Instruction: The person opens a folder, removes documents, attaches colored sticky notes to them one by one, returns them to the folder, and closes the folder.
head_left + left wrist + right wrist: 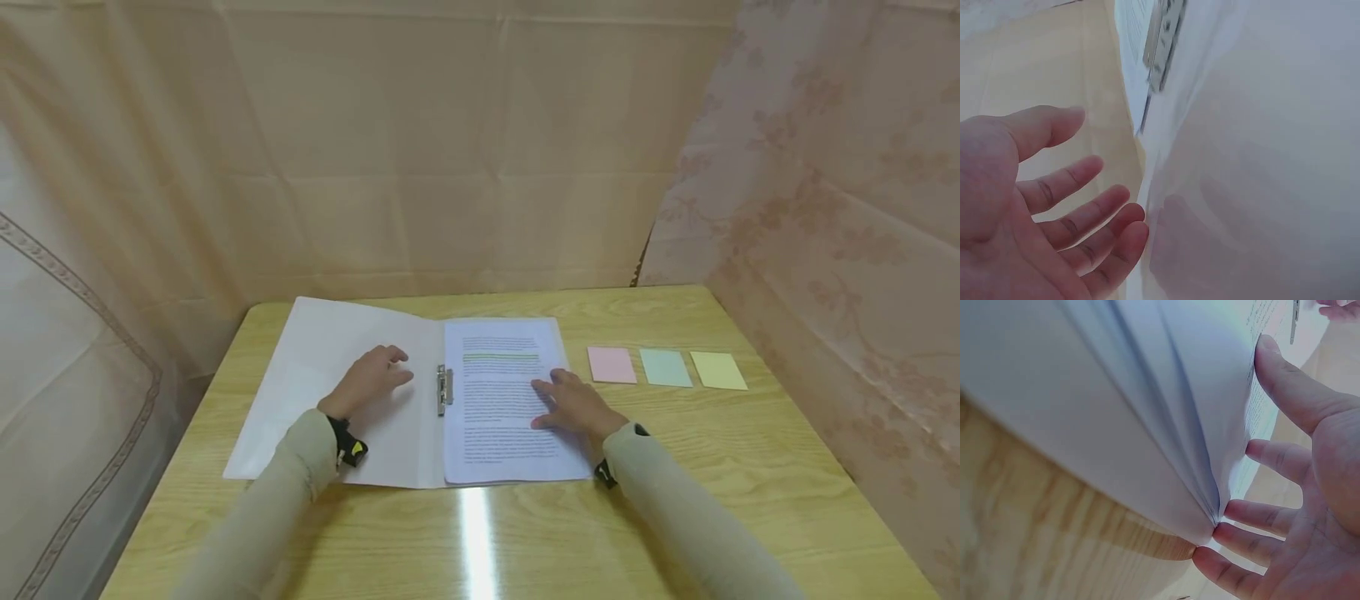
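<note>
Most fingers parted, the right hand (pixel 577 406) seemingly steadies the printed pages (pixel 495 408) while the left hand (pixel 367 383) hovers over the folder (pixel 307 350).

Out to the right of the right hand (pixel 576 406), 3 square paper notes lie in 1 row with narrow gaps between them: a pink note (pixel 612 365) nearest, then a pale green note (pixel 666 367), then a yellow note (pixel 718 370). The wood-grain table (pixel 750 467) under the hands shows 1 bright reflection (pixel 478 542) on their near side. Beyond the hands hangs a creased beige cloth (pixel 450 150), with a floral pinkish cloth (pixel 847 183) to their right and a pale cloth with a brown band (pixel 82 367) to their left.
</note>
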The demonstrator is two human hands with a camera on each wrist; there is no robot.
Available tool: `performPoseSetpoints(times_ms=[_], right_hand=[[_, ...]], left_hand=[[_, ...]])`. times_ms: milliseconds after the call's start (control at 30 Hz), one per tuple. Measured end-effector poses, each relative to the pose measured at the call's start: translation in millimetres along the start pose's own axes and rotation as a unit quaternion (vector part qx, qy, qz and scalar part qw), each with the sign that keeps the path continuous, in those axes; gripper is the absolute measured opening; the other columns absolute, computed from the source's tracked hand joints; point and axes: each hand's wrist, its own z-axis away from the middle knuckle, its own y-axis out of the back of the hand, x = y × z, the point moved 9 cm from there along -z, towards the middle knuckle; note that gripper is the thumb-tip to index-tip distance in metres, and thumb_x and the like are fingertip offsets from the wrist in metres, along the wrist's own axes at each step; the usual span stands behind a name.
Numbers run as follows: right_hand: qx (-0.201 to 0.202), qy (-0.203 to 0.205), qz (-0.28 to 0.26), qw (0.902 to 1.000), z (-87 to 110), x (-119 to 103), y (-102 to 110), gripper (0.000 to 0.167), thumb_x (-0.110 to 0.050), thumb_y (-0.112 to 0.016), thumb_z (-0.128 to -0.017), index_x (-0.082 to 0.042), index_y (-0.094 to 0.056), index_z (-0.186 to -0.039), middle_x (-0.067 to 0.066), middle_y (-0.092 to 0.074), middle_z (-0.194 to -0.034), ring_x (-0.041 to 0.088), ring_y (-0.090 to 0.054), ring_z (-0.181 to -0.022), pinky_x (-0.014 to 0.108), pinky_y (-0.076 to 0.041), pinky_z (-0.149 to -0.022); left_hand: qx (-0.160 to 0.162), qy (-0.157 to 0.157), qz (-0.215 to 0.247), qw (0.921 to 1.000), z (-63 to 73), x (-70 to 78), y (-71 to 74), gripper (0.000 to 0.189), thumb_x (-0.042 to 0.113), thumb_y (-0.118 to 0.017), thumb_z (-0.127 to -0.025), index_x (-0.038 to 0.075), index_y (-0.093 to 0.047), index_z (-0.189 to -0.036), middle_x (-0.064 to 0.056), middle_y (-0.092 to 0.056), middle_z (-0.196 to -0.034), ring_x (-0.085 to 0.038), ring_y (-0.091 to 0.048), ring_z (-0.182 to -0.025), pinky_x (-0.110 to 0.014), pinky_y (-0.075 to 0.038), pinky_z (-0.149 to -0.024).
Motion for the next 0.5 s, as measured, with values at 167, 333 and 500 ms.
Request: performPoseSetpoints(times_ms=[167,333,500], right_hand=[[-0.003,-0.001,-0.010,0.9999,-0.7,0,-2,0.081,-0.047,-0.076,-0.078,-0.016,-0.045,-0.146,0.024,-0.029,-0.155,0.044,-0.025,-0.144,0.059,-0.024,-0.115],[0.004,0.004,-0.009,0.9999,-0.9,1,-3,0.080,-0.048,-0.075,-0.078,-0.017,-0.045,-0.146,0.024,-0.029,-0.156,0.044,-0.025,-0.144,0.059,-0.025,-0.114],[0.006,0.005,-0.005,1.0000,0.8,4,-3,0.079,-0.050,-0.074,-0.079,-0.018,-0.045,-0.146,0.023,-0.029,-0.156,0.045,-0.026,-0.144,0.060,-0.026,-0.113]], left_hand=[[-0.010,0.017,0.039,0.9990,-3.3,-0.1,-17.3,0.044,0.030,-0.061,-0.094,0.002,-0.056,-0.128,-0.020,-0.057,-0.129,-0.035,-0.054,-0.120,-0.051,-0.042,-0.103],[-0.004,0.016,0.051,0.9986,-5.2,5.1,-31.2,0.043,0.029,-0.063,-0.093,0.003,-0.057,-0.127,-0.017,-0.058,-0.128,-0.033,-0.055,-0.118,-0.049,-0.043,-0.102],[0.005,-0.005,0.040,0.9992,-5.6,18.2,-41.2,0.041,0.025,-0.064,-0.091,0.002,-0.059,-0.125,-0.018,-0.060,-0.125,-0.032,-0.057,-0.115,-0.047,-0.045,-0.100]])
